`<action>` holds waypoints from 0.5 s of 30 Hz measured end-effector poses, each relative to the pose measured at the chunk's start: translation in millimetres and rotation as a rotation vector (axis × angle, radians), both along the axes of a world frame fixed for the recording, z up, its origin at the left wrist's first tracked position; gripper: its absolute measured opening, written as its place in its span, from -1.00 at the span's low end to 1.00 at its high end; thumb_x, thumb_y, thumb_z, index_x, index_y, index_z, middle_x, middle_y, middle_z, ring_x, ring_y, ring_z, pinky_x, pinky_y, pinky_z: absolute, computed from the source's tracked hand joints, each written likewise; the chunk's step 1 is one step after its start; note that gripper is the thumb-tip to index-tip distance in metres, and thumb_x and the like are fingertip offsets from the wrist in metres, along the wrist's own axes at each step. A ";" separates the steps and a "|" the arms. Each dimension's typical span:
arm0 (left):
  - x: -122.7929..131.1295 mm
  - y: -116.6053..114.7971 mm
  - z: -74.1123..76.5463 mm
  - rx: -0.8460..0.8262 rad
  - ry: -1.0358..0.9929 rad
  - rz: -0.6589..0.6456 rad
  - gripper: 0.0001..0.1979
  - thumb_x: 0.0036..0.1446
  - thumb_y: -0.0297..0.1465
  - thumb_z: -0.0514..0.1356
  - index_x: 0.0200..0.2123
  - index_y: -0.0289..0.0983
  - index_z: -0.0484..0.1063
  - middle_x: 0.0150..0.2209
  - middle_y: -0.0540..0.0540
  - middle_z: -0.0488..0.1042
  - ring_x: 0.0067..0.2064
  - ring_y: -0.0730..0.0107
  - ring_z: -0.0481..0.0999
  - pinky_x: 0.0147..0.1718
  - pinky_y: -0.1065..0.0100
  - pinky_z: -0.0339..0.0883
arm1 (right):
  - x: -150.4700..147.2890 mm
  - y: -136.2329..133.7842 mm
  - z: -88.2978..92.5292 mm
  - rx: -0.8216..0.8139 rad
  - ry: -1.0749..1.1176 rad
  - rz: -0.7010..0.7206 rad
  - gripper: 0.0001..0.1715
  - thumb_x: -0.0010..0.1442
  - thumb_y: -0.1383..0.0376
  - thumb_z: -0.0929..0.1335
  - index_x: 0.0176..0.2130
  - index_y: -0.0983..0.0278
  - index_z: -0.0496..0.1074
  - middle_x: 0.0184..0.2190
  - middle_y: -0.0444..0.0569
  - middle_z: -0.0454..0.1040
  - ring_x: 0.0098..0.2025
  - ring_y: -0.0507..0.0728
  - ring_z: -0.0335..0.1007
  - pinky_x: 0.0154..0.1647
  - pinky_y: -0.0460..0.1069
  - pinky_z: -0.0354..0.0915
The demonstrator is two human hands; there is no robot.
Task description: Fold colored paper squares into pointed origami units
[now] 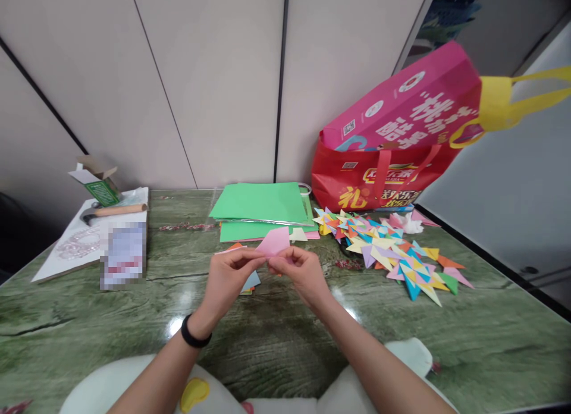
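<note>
A small sheet of pink paper (277, 240), partly folded, is held up above the table between both my hands. My left hand (232, 274) pinches its lower left edge, fingers pressed together. At its lower right, my right hand (301, 271) is closed on the same paper with thumb and fingers. Small coloured paper pieces (251, 281) lie beneath, partly covered by my hands. Behind the hands rests a stack of green paper (261, 201) with a clear wrapper. Many folded paper pieces, joined into pointed stars (413, 268), spread over the table to the right.
A red gift bag (341, 173) with a pink box (401, 113) stands at the back right. On the left, a hammer (120, 210) and an opened green carton (102, 191) rest on a white board (66, 250). The green table (147, 325) meets a panelled wall.
</note>
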State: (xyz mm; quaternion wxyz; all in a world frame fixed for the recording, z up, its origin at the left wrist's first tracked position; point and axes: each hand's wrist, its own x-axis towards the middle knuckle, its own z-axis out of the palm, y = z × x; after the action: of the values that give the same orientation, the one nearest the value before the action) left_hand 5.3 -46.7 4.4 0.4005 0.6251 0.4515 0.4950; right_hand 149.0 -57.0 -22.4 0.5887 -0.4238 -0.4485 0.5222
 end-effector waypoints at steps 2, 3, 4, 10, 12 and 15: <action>0.1 -0.4 0.0 0.018 0.019 0.001 -0.92 -0.16 -0.39 0.30 -0.50 -0.26 0.56 -0.42 -0.07 0.59 -0.35 0.29 0.54 -0.33 0.39 0.41 | -0.1 0.0 -0.4 0.000 -0.006 -0.014 -0.78 -0.17 0.21 0.45 -0.59 0.29 0.41 -0.63 -0.10 0.48 -0.54 0.06 0.39 -0.42 -0.03 0.33; 0.1 -0.4 -0.3 0.017 0.023 0.000 -0.91 -0.16 -0.39 0.30 -0.50 -0.26 0.56 -0.42 -0.07 0.59 -0.35 0.28 0.54 -0.33 0.39 0.41 | 0.0 0.0 -0.7 0.006 -0.010 -0.022 -0.78 -0.17 0.21 0.45 -0.60 0.29 0.41 -0.64 -0.10 0.48 -0.55 0.06 0.38 -0.42 -0.03 0.33; 0.1 -0.2 -0.8 0.008 0.022 -0.005 -0.91 -0.16 -0.39 0.29 -0.49 -0.26 0.56 -0.41 -0.07 0.59 -0.36 0.29 0.54 -0.33 0.39 0.41 | 0.2 0.0 -1.1 0.014 -0.017 -0.028 -0.79 -0.16 0.22 0.45 -0.60 0.29 0.41 -0.64 -0.10 0.48 -0.54 0.06 0.38 -0.42 -0.03 0.33; 0.0 2.2 -4.2 -0.065 -0.073 -0.039 -0.91 -0.19 -0.42 0.31 -0.51 -0.30 0.54 -0.39 -0.09 0.58 -0.35 0.31 0.54 -0.35 0.41 0.42 | 2.9 -0.8 -0.5 0.058 -0.078 -0.036 -0.83 -0.13 0.26 0.44 -0.60 0.30 0.42 -0.63 -0.11 0.47 -0.55 0.03 0.35 -0.44 -0.06 0.27; -0.1 2.7 -4.7 -0.102 -0.118 -0.045 -0.89 -0.22 -0.43 0.32 -0.50 -0.31 0.54 -0.39 -0.09 0.58 -0.35 0.31 0.55 -0.34 0.39 0.43 | 3.1 -0.5 0.0 0.060 -0.109 -0.044 -0.83 -0.13 0.26 0.44 -0.60 0.30 0.42 -0.63 -0.10 0.47 -0.56 0.03 0.34 -0.44 -0.07 0.26; -0.4 3.2 -5.4 -0.198 -0.164 -0.053 -0.85 -0.23 -0.42 0.33 -0.48 -0.33 0.53 -0.47 -0.08 0.57 -0.43 0.32 0.55 -0.37 0.36 0.46 | 2.1 0.9 -0.4 0.053 -0.168 -0.056 -0.80 -0.13 0.24 0.43 -0.61 0.31 0.41 -0.64 -0.10 0.46 -0.57 0.03 0.33 -0.46 -0.07 0.25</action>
State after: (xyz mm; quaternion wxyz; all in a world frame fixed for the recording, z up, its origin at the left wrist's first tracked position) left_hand 4.9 -43.5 -1.0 0.5085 0.5518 0.4474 0.4867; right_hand 151.1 -56.1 -22.8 0.5744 -0.4625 -0.4980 0.4562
